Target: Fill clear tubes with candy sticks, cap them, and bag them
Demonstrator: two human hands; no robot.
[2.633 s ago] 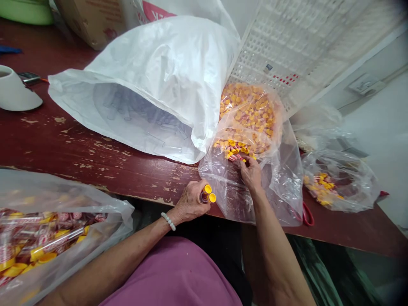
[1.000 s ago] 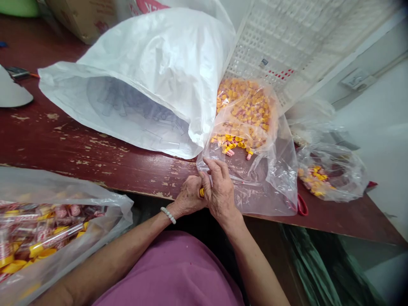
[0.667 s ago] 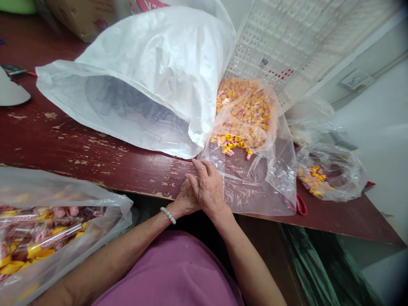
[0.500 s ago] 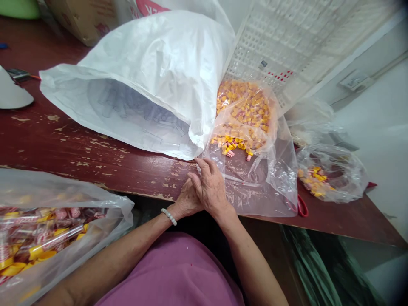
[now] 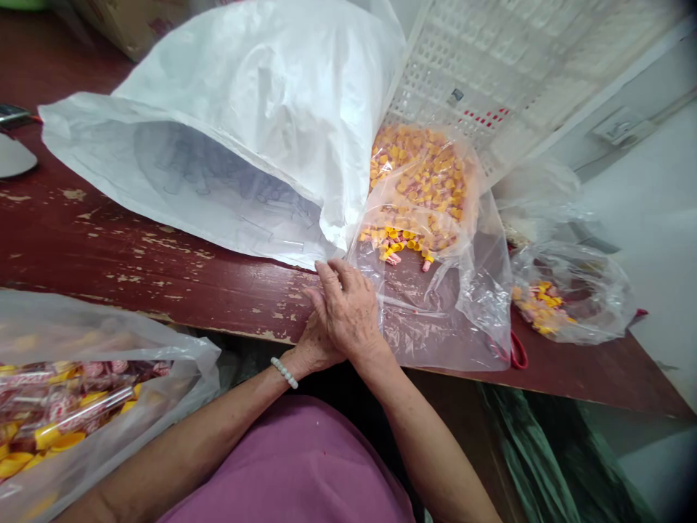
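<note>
My right hand [image 5: 351, 305] lies across my left hand [image 5: 319, 340] at the table's front edge. Its fingers are stretched forward, with the tips by the lower rim of a white sack [image 5: 261, 87]; whether they touch it I cannot tell. The fingers of my left hand are mostly hidden under the right, and nothing shows in either hand. Clear plastic tubes [image 5: 286, 245] lie inside the sack's gaping mouth. To the right, a clear plastic bag [image 5: 451, 319] holds many small yellow caps [image 5: 430, 174] with pink-and-white pieces, some spilling toward its opening.
At lower left, an open bag [image 5: 109, 312] holds filled tubes [image 5: 87, 414] with yellow caps. A smaller clear bag [image 5: 593, 290] with yellow pieces sits at right. Behind the caps leans a white plastic crate [image 5: 435, 87]. The worn red table [image 5: 70, 218] has a cardboard box [image 5: 136, 25] at the back.
Both hands have shifted slightly to the left, the right still over the left. The view has tilted a little. The bags and their contents look the same.
</note>
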